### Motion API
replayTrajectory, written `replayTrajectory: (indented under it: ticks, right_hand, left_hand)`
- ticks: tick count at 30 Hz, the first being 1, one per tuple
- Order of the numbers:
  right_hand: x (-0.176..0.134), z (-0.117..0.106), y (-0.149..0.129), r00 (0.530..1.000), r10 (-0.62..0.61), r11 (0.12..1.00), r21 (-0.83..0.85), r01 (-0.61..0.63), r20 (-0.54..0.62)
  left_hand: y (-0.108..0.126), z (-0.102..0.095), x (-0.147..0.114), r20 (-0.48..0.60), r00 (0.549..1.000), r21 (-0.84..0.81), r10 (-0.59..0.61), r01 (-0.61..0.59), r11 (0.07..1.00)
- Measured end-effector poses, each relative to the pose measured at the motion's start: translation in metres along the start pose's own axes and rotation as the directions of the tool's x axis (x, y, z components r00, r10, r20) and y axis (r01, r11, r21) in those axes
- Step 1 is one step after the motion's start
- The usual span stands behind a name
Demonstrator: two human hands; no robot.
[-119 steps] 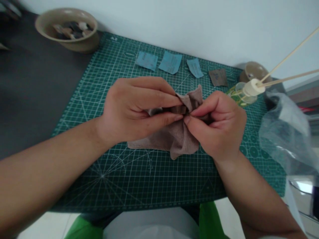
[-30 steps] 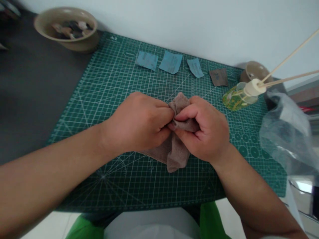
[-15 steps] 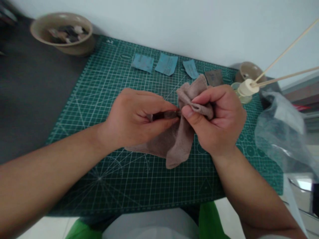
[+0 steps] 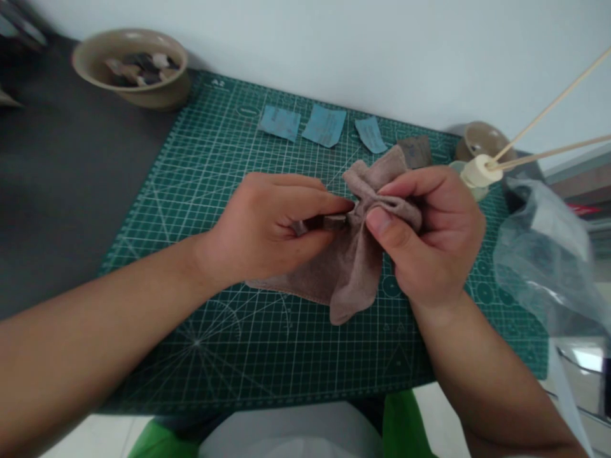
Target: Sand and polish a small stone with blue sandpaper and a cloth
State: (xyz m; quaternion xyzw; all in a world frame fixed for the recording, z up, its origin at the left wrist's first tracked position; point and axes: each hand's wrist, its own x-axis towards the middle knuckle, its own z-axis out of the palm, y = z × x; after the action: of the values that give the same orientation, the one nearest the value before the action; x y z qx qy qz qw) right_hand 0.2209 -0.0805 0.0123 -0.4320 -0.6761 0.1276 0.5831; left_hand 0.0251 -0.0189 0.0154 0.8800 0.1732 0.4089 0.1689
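A mauve-brown cloth (image 4: 356,273) is bunched up above the green cutting mat, its lower part hanging in loose folds with a stitched edge. My right hand (image 4: 432,235) pinches the gathered folds between thumb and forefinger. From the other side, my left hand (image 4: 267,229) reaches against the cloth with curled fingers, its forefinger tip touching the gather. Between its thumb and forefinger shows a small brown piece (image 4: 334,221); whether this is part of the cloth I cannot tell. The left palm hides some of the cloth.
The cutting mat (image 4: 296,343) bears several paper pieces along its back edge, including a blue one (image 4: 325,125) and a brown one (image 4: 414,151). A bowl of scraps (image 4: 131,95) stands back left. To the right are a reed diffuser (image 4: 480,172), a small bowl (image 4: 484,137) and a clear plastic bag (image 4: 544,254).
My left thumb has drawn back a little from the gather, widening the gap to the forefinger. The right hand keeps its pinch on the cloth. The whole view has shifted slightly.
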Motion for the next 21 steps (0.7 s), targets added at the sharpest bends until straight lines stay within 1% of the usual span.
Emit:
replayTrajectory:
  ticks: [3,7,9,10,12,14,16,19,21]
  right_hand:
    - [0.0,0.0,0.0,0.999,-0.021,1.0,0.002,0.021,0.045]
    - [0.001,0.001,-0.001,0.984,-0.088,0.99,-0.097,0.103,0.154]
    - [0.001,0.002,-0.002,0.981,-0.079,0.986,-0.13,0.104,0.18]
    - [0.001,0.002,-0.002,0.982,-0.059,0.988,-0.131,0.084,0.181]
    - [0.001,0.002,-0.001,0.987,-0.008,0.994,-0.105,0.025,0.162]
    - [0.001,0.002,0.001,0.991,0.053,0.997,-0.068,-0.045,0.12]
    - [0.001,0.002,0.003,0.992,0.104,0.994,-0.036,-0.102,0.068]
    - [0.0,0.003,0.006,0.989,0.148,0.989,0.002,-0.148,0.008]
    - [-0.001,0.003,0.005,0.989,0.149,0.988,0.027,-0.149,-0.006]
  left_hand:
    - [0.0,0.0,0.0,0.005,0.999,0.01,0.035,-0.036,0.999]
    - [-0.001,0.0,-0.003,0.096,0.995,0.101,0.029,-0.039,0.994]
    - [-0.002,0.001,-0.004,0.13,0.991,0.158,0.04,-0.06,0.986]
    - [-0.002,0.001,-0.005,0.134,0.99,0.177,0.045,-0.069,0.982]
    - [-0.001,0.001,-0.005,0.11,0.992,0.186,0.068,-0.087,0.979]
    - [0.002,0.0,-0.005,0.037,0.994,0.16,0.1,-0.105,0.982]
    - [0.005,-0.002,-0.006,-0.035,0.995,0.132,0.096,-0.091,0.987]
    - [0.009,-0.005,-0.008,-0.04,0.999,0.147,0.009,-0.003,0.989]
    - [0.009,-0.005,-0.009,-0.044,0.999,0.154,-0.001,0.008,0.988]
